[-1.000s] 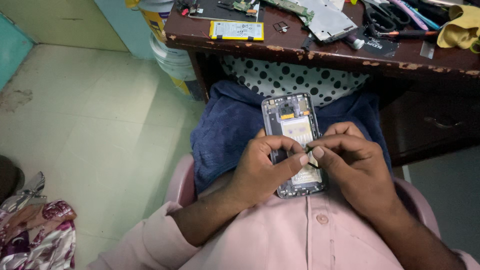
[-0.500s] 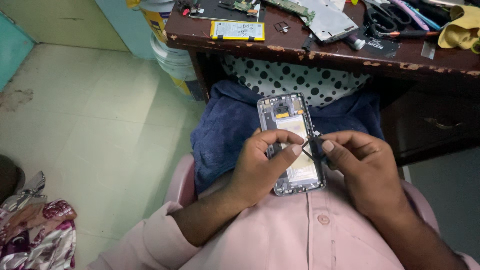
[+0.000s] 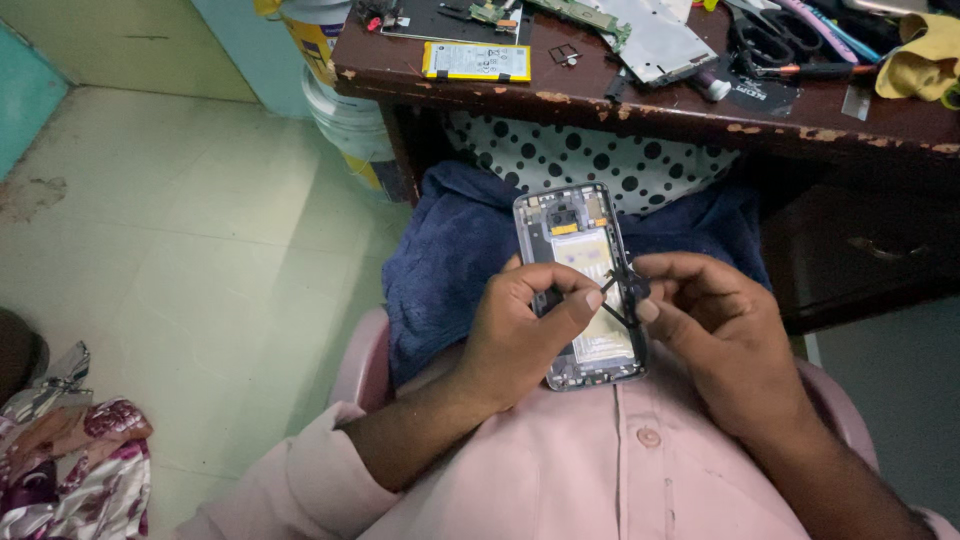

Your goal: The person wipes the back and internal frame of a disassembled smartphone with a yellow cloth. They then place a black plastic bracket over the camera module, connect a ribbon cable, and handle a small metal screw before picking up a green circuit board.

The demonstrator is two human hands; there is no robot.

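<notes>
Left hand (image 3: pixel 525 325) grips the opened smartphone (image 3: pixel 583 285); right hand (image 3: pixel 715 325), at 3 o'clock, pinches black tweezers (image 3: pixel 622 300) over its battery, mid-repair; steadiness matters.

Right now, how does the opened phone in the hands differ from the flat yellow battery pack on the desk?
The opened phone is held above the lap by the left hand and right hand; the yellow battery pack lies untouched on the wooden desk. The phone is grey-framed and larger; the pack is yellow. Both are flat rectangles.

The left hand (image 3: pixel 525 325) covers the lower left edge of the opened grey phone body with its pale inner panel (image 3: pixel 580 285). The thin black strip (image 3: pixel 620 300) pinched by the right hand (image 3: pixel 715 335) is too small to identify. The yellow cloth (image 3: pixel 925 65) is cut off at the right edge.
</notes>
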